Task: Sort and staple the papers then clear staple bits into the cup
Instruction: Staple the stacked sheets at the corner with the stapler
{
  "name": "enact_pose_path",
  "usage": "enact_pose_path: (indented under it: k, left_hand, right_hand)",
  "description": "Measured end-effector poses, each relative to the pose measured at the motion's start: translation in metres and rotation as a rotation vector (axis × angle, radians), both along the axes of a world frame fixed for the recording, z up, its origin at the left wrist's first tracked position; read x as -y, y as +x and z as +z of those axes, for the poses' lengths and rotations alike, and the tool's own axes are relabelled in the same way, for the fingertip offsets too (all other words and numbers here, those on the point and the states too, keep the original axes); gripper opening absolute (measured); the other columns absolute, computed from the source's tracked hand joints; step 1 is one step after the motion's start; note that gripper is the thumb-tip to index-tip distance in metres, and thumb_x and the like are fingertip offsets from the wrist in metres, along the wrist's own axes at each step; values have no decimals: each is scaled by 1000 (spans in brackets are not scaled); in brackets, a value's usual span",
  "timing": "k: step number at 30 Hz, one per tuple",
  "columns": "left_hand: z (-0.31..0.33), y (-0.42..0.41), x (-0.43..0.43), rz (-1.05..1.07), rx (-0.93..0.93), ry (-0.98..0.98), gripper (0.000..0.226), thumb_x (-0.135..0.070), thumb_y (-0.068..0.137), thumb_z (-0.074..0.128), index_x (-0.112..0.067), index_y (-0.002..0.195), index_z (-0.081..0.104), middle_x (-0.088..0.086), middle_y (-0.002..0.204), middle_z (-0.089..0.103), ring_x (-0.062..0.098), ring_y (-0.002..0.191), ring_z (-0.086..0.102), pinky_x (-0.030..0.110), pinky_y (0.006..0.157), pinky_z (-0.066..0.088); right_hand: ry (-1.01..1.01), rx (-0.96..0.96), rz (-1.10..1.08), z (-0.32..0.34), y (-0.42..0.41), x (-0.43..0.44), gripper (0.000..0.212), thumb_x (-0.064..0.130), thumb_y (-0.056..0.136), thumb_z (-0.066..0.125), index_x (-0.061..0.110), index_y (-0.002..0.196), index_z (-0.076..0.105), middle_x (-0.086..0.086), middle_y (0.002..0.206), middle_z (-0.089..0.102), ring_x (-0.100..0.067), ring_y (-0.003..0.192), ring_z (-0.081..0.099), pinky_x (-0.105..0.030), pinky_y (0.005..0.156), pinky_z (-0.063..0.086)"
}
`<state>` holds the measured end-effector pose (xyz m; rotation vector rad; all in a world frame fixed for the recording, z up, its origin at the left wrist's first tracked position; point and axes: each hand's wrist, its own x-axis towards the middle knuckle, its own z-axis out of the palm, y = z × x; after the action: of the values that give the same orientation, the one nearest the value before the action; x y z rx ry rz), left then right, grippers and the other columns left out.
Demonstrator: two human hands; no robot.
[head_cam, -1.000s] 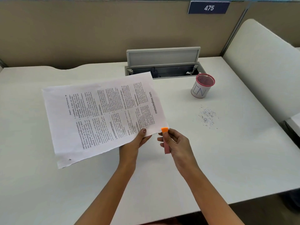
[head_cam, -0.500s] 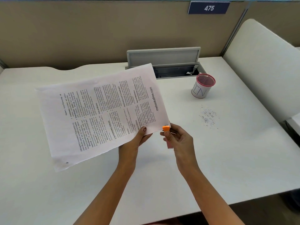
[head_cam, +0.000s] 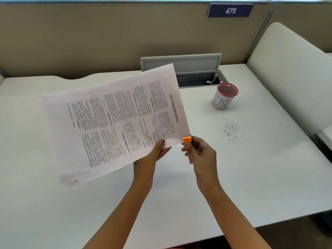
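My left hand [head_cam: 158, 151] pinches the near edge of the printed papers [head_cam: 115, 123], thumb on top, and holds them tilted above the white desk [head_cam: 251, 177]. My right hand [head_cam: 201, 155] grips a small stapler [head_cam: 187, 140] with an orange tip and pink body, its tip against the papers' near right corner. A pink mesh cup [head_cam: 224, 97] wrapped in white paper stands upright at the back right. A little pile of staple bits [head_cam: 230, 129] lies on the desk in front of the cup.
An open grey cable hatch [head_cam: 181, 69] sits in the desk behind the papers. A beige partition with a blue sign "475" [head_cam: 230, 10] closes the back. A white curved divider [head_cam: 291, 78] stands along the right side.
Both hands lifted the papers and stapler a little higher and farther from me; the sheet's far corner now overlaps the hatch. The stapler tip stays at the near right corner.
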<state>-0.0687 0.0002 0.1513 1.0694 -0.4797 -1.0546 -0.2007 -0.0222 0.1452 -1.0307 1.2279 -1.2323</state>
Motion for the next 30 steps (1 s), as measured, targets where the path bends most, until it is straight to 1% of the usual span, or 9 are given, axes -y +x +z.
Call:
enact_pose_path:
  k: [4, 10, 14, 18, 20, 23, 26, 28, 30]
  left_hand:
    - [2, 0, 0, 11, 4, 5, 73, 7, 81, 68, -48, 119, 40, -5, 126, 57, 19, 98, 71, 28, 73, 60]
    - [2, -1, 0, 13, 8, 16, 72, 6, 80, 68, -45, 122, 39, -5, 126, 57, 18, 96, 72, 28, 74, 61]
    - [2, -2, 0, 16, 4, 18, 72, 6, 81, 68, -47, 120, 39, -3, 128, 57, 21, 96, 72, 28, 74, 60]
    - [3, -2, 0, 8, 27, 12, 72, 6, 82, 67, -47, 122, 38, -7, 125, 57, 14, 92, 73, 28, 76, 60]
    - [3, -1, 0, -8, 31, 17, 74, 7, 83, 67, -41, 130, 36, -6, 126, 58, 15, 90, 73, 29, 77, 60]
    - [2, 0, 1, -28, 31, 37, 74, 6, 83, 67, -37, 134, 36, -7, 125, 59, 18, 90, 73, 36, 84, 59]
    - [1, 2, 1, -19, 34, 57, 71, 6, 82, 68, -43, 126, 39, -9, 124, 59, 16, 90, 73, 39, 85, 58]
    - [1, 3, 1, -17, 29, 64, 73, 7, 82, 68, -42, 128, 38, -8, 124, 59, 14, 89, 73, 37, 84, 58]
    - [1, 5, 1, -15, 27, 68, 76, 7, 82, 68, -38, 133, 35, -9, 124, 58, 13, 88, 73, 37, 83, 58]
  right_hand:
    - [2, -13, -7, 0, 0, 2, 18, 12, 88, 66, 15, 106, 68, 2, 76, 70, -9, 72, 61, -22, 71, 48]
    - [19, -50, -30, 1, 0, 3, 15, 13, 89, 65, 16, 103, 68, 1, 74, 69, -6, 67, 61, -20, 67, 47]
    - [30, -87, -39, 4, 0, 3, 17, 16, 88, 66, 13, 104, 69, -1, 75, 70, -5, 64, 61, -19, 62, 46]
    - [108, -44, -27, 9, -1, 5, 19, 19, 88, 66, 8, 103, 69, -5, 76, 69, -5, 59, 59, -16, 56, 44]
    - [185, 44, 6, 11, -3, 6, 25, 23, 86, 66, 3, 101, 69, -5, 79, 70, -10, 64, 62, -21, 60, 47]
    - [337, 298, 94, 14, -7, 9, 39, 31, 78, 67, 0, 102, 68, -7, 88, 70, -17, 75, 67, -25, 66, 54]
    - [487, 557, 145, 20, -9, 10, 32, 27, 82, 64, -1, 98, 67, -13, 91, 69, -21, 78, 69, -28, 70, 59]
    - [551, 668, 136, 25, -11, 11, 26, 23, 89, 61, -1, 96, 66, -14, 86, 70, -22, 74, 69, -31, 73, 60]
    - [614, 738, 167, 29, -14, 11, 29, 26, 91, 61, -1, 100, 64, -13, 85, 68, -22, 70, 66, -31, 68, 60]
